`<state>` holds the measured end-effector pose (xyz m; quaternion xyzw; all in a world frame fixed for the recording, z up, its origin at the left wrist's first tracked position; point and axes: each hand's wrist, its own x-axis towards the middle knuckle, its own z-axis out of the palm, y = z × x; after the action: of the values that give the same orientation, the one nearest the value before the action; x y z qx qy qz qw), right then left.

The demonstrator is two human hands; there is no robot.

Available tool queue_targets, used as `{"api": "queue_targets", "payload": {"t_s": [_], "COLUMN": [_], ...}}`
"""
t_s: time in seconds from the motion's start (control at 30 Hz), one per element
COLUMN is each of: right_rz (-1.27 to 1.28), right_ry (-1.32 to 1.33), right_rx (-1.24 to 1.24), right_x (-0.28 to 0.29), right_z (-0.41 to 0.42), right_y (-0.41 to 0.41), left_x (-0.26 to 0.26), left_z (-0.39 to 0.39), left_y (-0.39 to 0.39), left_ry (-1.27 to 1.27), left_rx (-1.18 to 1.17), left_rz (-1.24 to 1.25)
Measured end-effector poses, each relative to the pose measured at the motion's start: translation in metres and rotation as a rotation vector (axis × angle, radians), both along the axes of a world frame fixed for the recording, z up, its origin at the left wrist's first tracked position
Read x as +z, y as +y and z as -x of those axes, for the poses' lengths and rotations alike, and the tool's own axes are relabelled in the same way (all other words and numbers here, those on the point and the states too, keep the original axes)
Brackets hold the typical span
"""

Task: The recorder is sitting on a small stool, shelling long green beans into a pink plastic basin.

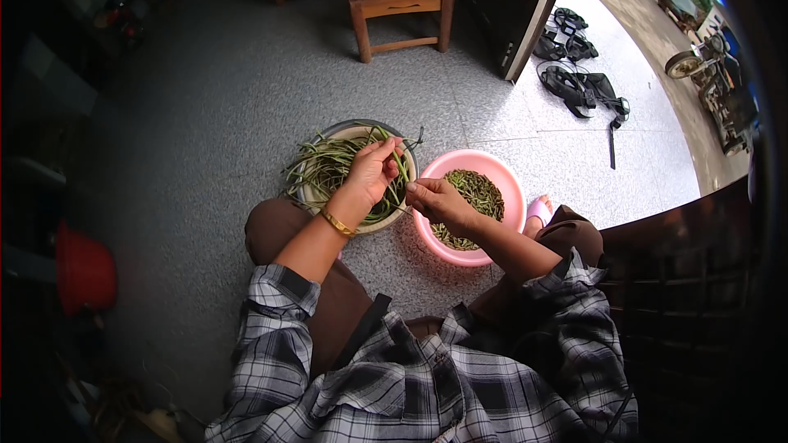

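Note:
My left hand [372, 171], with a gold-coloured bracelet at the wrist, pinches a long green bean [401, 165] between thumb and fingers. The lower end of that bean meets the fingertips of my right hand [442, 202], which are closed on it. Under my left hand stands a round basin [378, 229] with a pale inside and a dark rim, heaped with long thin beans [326, 166]. Some of them hang over its left edge. My right hand is above a pink plastic basin [516, 197] that holds many short bean pieces [477, 194].
A wooden chair [400, 3] stands ahead on the grey speckled floor [203, 135], beside a dark open door [517, 6]. Black straps with devices [575, 86] lie on the floor by the doorway. A red bucket [86, 267] is at left, dark furniture [677, 277] at right. Outside is a motorcycle [717, 86].

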<state>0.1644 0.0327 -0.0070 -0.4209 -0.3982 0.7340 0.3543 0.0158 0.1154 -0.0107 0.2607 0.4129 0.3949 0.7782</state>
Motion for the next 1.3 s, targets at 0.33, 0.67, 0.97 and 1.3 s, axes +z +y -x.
{"api": "queue_targets", "payload": {"t_s": [0.33,0.67,0.97,1.3], "right_rz": [-0.738,-0.008,-0.015,-0.782], "right_ry": [-0.698,0.272,0.006,-0.631], "right_rx": [-0.040,-0.090,-0.016,0.012], "right_x": [0.012,0.000,-0.006,0.010], "right_z": [-0.001,-0.003,-0.003,-0.001], "right_y": [-0.003,-0.007,-0.003,-0.007], "left_x": [-0.001,-0.004,0.006,-0.008], "left_z": [-0.001,0.001,-0.009,0.003], "left_y": [0.002,0.005,-0.006,0.005], "left_ry": [0.015,-0.002,0.033,-0.012], "left_rx": [0.015,0.073,-0.034,0.021], "left_rz": [0.089,0.068,0.014,0.087]}}
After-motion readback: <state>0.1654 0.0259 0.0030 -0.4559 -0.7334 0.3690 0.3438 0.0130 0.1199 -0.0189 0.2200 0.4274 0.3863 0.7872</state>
